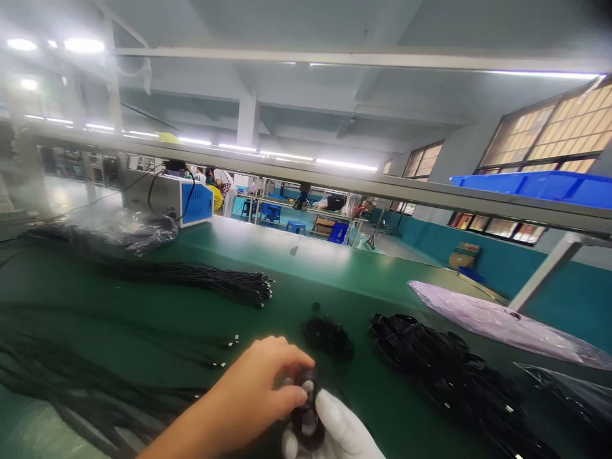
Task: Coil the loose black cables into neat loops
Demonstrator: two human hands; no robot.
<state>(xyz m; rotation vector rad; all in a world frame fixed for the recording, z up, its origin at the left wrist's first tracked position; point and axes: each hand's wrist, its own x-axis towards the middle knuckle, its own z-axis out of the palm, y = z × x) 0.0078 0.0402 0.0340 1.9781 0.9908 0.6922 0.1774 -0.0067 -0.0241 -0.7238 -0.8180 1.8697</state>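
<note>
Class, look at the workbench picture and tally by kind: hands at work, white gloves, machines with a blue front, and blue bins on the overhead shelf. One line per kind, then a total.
Hands at work: 2 (left hand, right hand)
White gloves: 1 (on the right hand)
Machines with a blue front: 1
Blue bins on the shelf: 1
Total: 5

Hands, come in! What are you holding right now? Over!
Left hand and gloved right hand both pinch one coiled black cable. Nothing blocks them. More cable coils lie right, loose cables left.
</note>
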